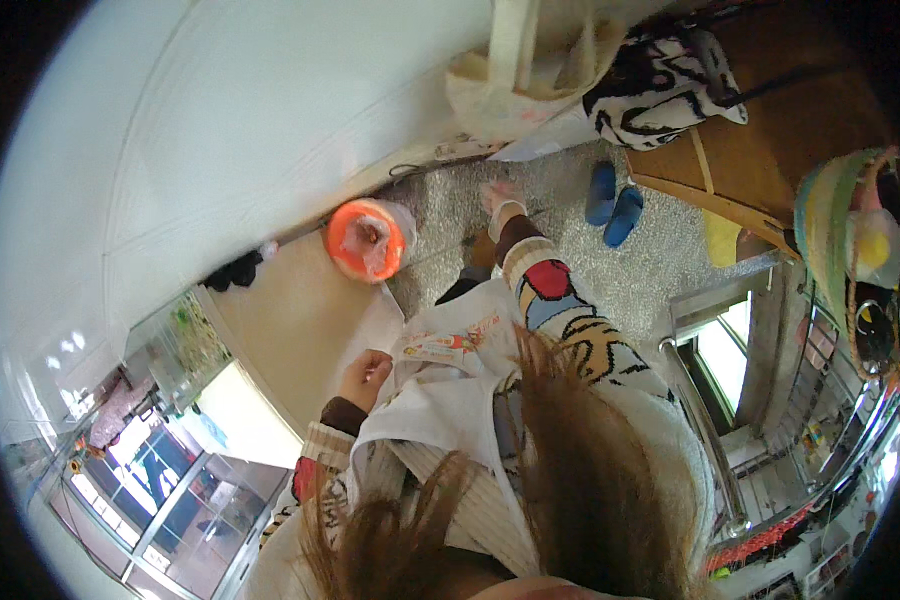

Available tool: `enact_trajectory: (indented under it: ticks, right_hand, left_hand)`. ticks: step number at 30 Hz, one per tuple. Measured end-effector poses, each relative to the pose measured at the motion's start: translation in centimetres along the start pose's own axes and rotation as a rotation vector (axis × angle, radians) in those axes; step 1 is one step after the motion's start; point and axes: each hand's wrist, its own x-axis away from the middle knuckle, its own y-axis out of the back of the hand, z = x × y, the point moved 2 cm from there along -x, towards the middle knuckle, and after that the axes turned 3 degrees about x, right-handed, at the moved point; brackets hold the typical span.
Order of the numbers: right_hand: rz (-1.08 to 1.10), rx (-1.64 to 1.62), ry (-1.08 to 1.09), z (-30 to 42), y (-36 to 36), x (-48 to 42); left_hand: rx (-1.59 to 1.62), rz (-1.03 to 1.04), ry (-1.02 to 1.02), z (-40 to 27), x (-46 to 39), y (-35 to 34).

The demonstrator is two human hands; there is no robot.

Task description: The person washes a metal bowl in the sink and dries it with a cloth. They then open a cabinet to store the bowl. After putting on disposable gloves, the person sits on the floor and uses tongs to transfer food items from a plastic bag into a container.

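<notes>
My right hand (503, 196) reaches forward and down over the speckled floor (577, 274), beyond my brown shoe (481, 251). It is blurred, and I cannot tell whether its fingers hold anything. My left hand (365, 377) is curled into a loose fist at my left side, next to the white apron (427, 405) that I wear. Nothing shows between its fingers. A round bin with an orange rim (338, 241) stands by the wall to the left of my right hand, with a clear plastic bag inside. Two blue slippers (601, 195) lie to the right of that hand.
A cream tote bag (480, 97) hangs ahead. Beside it, a black-and-white cloth bag (667, 105) lies against a brown wooden cabinet (795, 60). A striped bag (821, 217) hangs at right, above a metal handrail (694, 420). A beige panel (292, 322) stands at left.
</notes>
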Motion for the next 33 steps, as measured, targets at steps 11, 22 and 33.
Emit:
enact_trajectory:
  ticks: [11, 22, 33]
  right_hand:
    - [0.385, 0.519, 0.136, -6.7, 1.2, 8.1]
    - [0.024, 0.105, -0.264, -9.7, 1.2, 10.2]
    - [0.205, 0.902, -0.064, -14.4, -12.7, 15.8]
  left_hand:
    - [0.219, -0.098, 0.148, 5.0, 3.9, -4.4]
    - [-0.047, -0.015, 0.206, 21.8, 0.3, -3.3]
    - [-0.284, -0.078, 0.094, 31.0, -2.1, -6.0]
